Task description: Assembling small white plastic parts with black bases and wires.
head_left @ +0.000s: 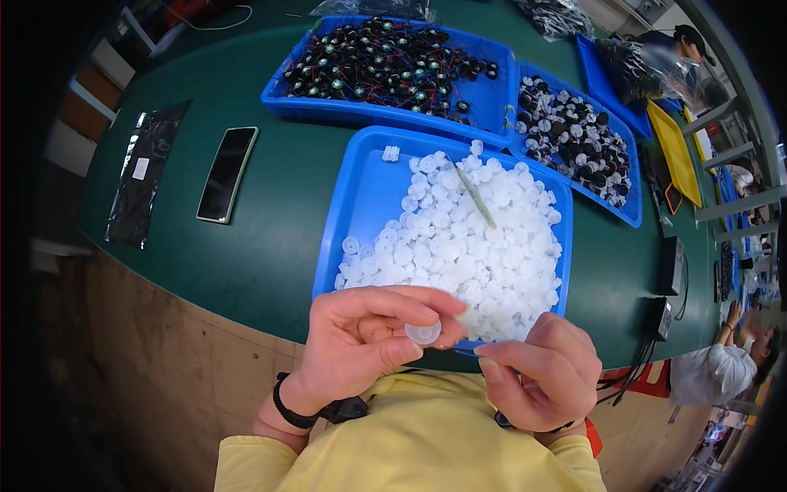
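Between thumb and fingers, my left hand (pixel 369 324) pinches a small round translucent plastic cap (pixel 423 333). Just to its right, my right hand (pixel 545 369) is closed in a pinch, thumb against forefinger; whatever it may hold is too small to make out. Both hands are over the near edge of a blue tray (pixel 354 193), which is heaped with white translucent plastic caps (pixel 459 254). A thin greenish stick (pixel 474 195) lies on top of the heap. One white piece (pixel 391 153) sits apart in the tray's far left corner.
Behind stands a blue bin (pixel 279 102) of round black parts with thin wires. Right of it, another blue bin (pixel 633 209) holds black and white parts. A phone (pixel 227 175) and a black plastic bag (pixel 147 176) lie left. Black boxes (pixel 670 266) with cables and co-workers are right.
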### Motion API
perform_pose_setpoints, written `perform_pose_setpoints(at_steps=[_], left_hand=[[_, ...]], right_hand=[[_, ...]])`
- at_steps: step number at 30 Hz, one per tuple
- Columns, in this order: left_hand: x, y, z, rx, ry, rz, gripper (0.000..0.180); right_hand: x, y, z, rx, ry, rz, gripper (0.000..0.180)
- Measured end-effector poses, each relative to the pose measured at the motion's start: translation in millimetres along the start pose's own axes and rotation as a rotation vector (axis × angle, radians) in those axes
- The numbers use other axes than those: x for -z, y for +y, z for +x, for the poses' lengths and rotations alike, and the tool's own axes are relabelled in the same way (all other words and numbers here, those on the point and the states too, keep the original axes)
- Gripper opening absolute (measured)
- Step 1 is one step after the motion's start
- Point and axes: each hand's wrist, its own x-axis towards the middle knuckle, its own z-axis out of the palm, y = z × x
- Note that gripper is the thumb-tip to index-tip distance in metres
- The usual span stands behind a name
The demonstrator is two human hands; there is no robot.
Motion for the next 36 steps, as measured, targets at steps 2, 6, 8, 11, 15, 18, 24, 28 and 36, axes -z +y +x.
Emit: perform_pose_setpoints(at_steps=[2,6,8,11,15,18,24,28,36], left_hand=[[6,2,-1,0.099,-0.047,-0.077,0.024],[0,7,1,0.094,0.005,-0.004,0.028],[5,0,0,0.028,-0.017,0.017,0.029],[13,1,0,0.035,-0.184,-0.058,0.032],[17,1,-1,0.054,-0.228,-0.052,0.031],[18,2,-1,0.064,-0.229,-0.030,0.031],[16,2,0,0.030,-0.216,0.017,0.030],[17,3,0,0.028,-0.218,0.058,0.031],[16,3,0,-0.007,-0.203,0.167,0.033]], right_hand=[[-3,1,1,0.036,0.015,-0.048,0.024],[-7,4,2,0.147,0.053,-0.150,0.027],[-8,4,3,0.170,0.064,-0.153,0.028],[-7,-1,2,0.113,0.027,-0.194,0.024],[-11,5,2,0.196,0.056,-0.175,0.027],[-12,6,2,0.198,0.054,-0.186,0.026],[-12,6,4,0.192,0.044,-0.205,0.024],[-12,6,4,0.190,0.046,-0.221,0.023],[-10,5,2,0.223,0.013,-0.284,0.020]])
